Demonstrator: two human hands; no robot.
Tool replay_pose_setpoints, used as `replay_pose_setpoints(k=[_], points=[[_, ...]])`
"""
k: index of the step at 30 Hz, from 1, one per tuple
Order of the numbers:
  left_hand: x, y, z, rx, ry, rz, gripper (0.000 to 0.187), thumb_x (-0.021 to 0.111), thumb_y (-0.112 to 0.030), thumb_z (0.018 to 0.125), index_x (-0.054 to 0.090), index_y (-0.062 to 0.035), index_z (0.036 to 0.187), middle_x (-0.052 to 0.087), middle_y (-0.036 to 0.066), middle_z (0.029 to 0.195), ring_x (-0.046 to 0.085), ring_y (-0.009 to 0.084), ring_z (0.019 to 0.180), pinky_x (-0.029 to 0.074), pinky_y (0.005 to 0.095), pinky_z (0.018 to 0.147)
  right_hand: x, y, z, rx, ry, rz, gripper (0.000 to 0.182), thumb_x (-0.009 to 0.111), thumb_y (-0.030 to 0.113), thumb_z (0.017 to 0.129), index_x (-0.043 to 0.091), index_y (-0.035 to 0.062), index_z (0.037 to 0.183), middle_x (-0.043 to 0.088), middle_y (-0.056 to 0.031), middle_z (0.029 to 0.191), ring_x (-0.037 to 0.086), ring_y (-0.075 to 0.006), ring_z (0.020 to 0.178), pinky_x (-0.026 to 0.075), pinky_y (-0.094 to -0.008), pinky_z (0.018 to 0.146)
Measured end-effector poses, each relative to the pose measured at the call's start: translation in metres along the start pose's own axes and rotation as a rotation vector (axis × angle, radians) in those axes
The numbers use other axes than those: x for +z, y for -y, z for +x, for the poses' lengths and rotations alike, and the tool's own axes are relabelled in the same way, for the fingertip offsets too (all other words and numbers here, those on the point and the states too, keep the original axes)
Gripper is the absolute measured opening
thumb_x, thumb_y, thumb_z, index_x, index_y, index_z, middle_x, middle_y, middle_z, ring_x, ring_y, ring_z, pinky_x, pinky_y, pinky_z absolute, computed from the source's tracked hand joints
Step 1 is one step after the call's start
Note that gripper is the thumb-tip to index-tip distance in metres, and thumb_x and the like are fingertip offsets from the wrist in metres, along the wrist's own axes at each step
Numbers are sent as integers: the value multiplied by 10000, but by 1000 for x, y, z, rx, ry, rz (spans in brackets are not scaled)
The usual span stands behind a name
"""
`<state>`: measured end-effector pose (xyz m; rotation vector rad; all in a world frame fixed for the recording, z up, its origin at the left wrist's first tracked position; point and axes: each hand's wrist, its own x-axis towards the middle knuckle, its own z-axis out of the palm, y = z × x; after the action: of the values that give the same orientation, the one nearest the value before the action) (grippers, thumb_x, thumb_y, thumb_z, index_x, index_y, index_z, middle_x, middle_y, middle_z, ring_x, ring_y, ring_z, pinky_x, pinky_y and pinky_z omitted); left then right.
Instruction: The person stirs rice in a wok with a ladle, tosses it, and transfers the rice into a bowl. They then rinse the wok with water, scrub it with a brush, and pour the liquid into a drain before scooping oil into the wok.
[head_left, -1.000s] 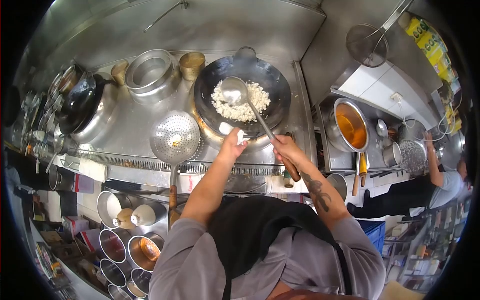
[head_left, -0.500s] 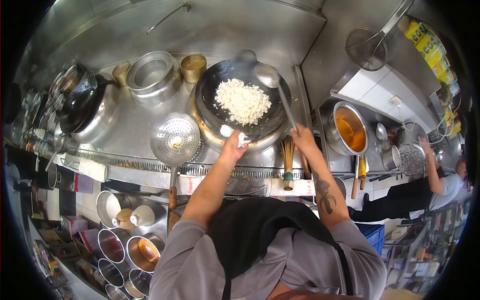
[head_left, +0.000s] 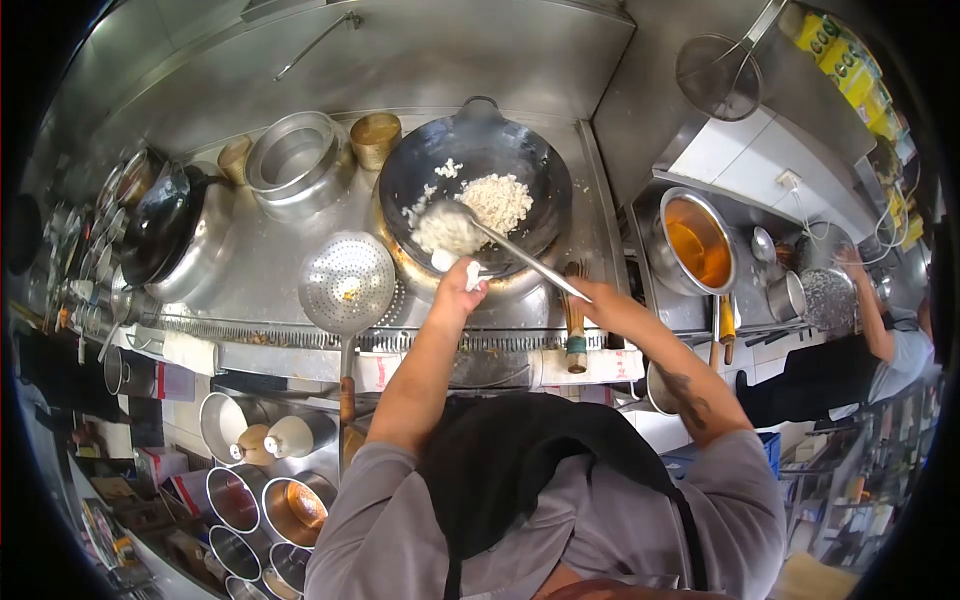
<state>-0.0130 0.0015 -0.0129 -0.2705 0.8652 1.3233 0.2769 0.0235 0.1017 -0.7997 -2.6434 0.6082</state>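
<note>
Head view: right hand (head_left: 602, 303) has swung the ladle (head_left: 530, 256) it grips leftward; left hand (head_left: 460, 291) clutches white cloth (head_left: 473, 274).

**Bright, Metallic and Closely Packed**

Rises at the back in a grey steel wall (head_left: 460, 60), smooth and faintly streaked, with a thin slanting rod (head_left: 318, 45) mounted high up. Reflects a soft, even glow. Turns a corner at the right into a steel side panel (head_left: 640, 90), then shows white wall tiles (head_left: 735, 150) bearing a socket (head_left: 789, 179) and a pale cord (head_left: 815, 228). Spreads out below the back wall as a steel worktop (head_left: 265, 265). Reveals light floor tiles (head_left: 180, 425) in patches. Ends at the lower right in crowded shelving (head_left: 840, 500), contents blurred.
</note>
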Motion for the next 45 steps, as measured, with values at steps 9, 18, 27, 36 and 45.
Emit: replay_pose_setpoints(k=[9,18,27,36,45], points=[[39,38,-143,-35,3,-27,170,514,-256,915,525,-102,984,586,65,875,548,195,720,406,264,486,-68,65,-29,418,150,-244,346,500,165,903,489,30,1221,612,-242,737,618,-406,713,488,-485,669],[36,31,-158,-84,108,-12,173,519,-261,916,515,-133,1032,562,41,946,513,176,798,424,253,523,-128,83,-47,290,282,104,424,565,223,911,499,-13,1257,632,-247,941,638,-369,791,496,-381,708],[-57,89,-123,-23,104,87,161,485,-280,912,554,-136,895,569,27,701,531,159,570,416,267,440,-74,58,-21,307,-10,-362,372,503,160,905,487,-40,1218,617,-226,769,613,-399,721,492,-463,656],[-6,-2,-25,30,144,26,69,542,-183,860,545,-115,877,583,22,782,543,145,662,361,252,442,-120,75,-54,272,136,-174,392,553,119,869,509,-49,1220,602,-279,942,597,-414,872,477,-450,778],[1,1,-12,-6,69,5,119,596,-177,826,528,-149,919,579,10,805,536,142,696,369,256,462,-1,-45,28,549,-206,19,250,544,202,892,553,13,1056,597,-180,693,584,-294,540,465,-413,496]])
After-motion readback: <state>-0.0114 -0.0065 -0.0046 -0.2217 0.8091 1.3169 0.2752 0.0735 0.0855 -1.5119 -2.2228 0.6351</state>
